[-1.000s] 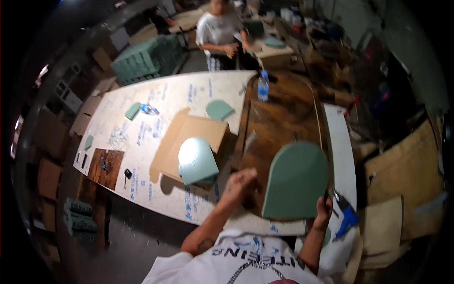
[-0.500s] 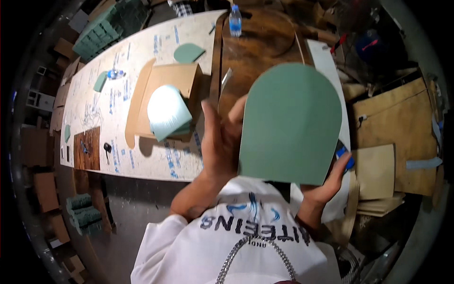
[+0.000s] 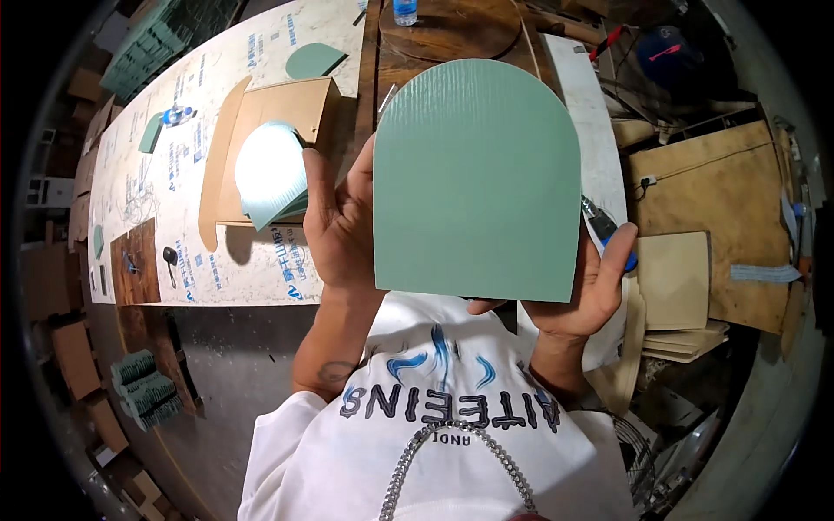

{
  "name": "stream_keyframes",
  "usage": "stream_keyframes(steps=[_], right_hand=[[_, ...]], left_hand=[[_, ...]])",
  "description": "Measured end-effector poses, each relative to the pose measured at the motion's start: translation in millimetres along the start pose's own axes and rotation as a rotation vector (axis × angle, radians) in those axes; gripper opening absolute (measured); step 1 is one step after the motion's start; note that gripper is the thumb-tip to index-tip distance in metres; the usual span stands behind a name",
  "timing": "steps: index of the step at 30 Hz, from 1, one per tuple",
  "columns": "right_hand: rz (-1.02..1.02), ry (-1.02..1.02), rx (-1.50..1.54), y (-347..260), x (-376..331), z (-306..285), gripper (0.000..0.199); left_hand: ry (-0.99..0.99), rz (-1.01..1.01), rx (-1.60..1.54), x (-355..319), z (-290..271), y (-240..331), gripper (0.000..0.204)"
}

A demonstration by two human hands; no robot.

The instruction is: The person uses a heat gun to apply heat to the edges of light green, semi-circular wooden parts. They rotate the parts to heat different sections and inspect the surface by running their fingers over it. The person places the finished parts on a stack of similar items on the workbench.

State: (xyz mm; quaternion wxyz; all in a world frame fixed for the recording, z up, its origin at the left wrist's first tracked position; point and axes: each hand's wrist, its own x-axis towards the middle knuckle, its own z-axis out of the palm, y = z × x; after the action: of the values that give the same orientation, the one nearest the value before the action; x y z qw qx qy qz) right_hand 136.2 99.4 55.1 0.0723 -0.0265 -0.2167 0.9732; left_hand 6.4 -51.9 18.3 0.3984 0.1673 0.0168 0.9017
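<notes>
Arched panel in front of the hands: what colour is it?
The arched panel is muted green; the head view shows it best.

Forearms raised, left hand upright, thumb spread, right hand cupped, thumb angled outward.

Panel was btwn L hand & R hand. Box sat left on table, w/ stack on top. Bottle stood beyond panel; tool lay just past R hand.
</notes>
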Motion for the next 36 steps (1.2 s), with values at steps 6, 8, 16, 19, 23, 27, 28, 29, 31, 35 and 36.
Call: stream_keyframes(steps=[6, 8, 16, 19, 23, 27, 28, 29, 31, 35, 36], right_hand=[[-0.485, 0.044, -1.682, 12, 1, -42, 0.067], [-0.222, 0.170, -0.809, 21, 11, -47, 0.063], [0.032, 0.093, -0.857, 57, 66, -79, 0.064], [0.036, -0.009, -1.035, 74, 93, -85, 0.065], [-0.024, -0.055, -1.195, 74, 130, -95, 0.065], [-0.125, -0.073, -1.304, 65, 165, -108, 0.065], [-0.154, -0.075, -1.330, 62, 173, -111, 0.066], [-0.180, -0.080, -1.354, 59, 180, -114, 0.066], [-0.224, -0.077, -1.396, 57, 190, -120, 0.066], [-0.265, -0.057, -1.477, 48, 202, -135, 0.066], [-0.268, -0.038, -1.501, 45, 199, -140, 0.066]], left_hand=[[0.277, 0.320, 0.415, -26, -19, 9, 0.053], [0.515, 0.432, 0.549, -35, -6, 17, 0.046], [0.398, 0.275, 0.694, -44, -19, 15, 0.052], [0.501, 0.383, 0.729, -81, -23, 19, 0.058], [0.604, 0.486, 0.698, -114, -24, 31, 0.062], [0.683, 0.600, 0.627, -130, -18, 35, 0.062], [0.666, 0.601, 0.599, -129, -14, 34, 0.062], [0.650, 0.600, 0.570, -127, -11, 34, 0.062], [0.626, 0.589, 0.571, -119, -9, 33, 0.058], [0.609, 0.507, 0.631, -99, -15, 26, 0.055], [0.584, 0.506, 0.641, -93, -18, 23, 0.055]])
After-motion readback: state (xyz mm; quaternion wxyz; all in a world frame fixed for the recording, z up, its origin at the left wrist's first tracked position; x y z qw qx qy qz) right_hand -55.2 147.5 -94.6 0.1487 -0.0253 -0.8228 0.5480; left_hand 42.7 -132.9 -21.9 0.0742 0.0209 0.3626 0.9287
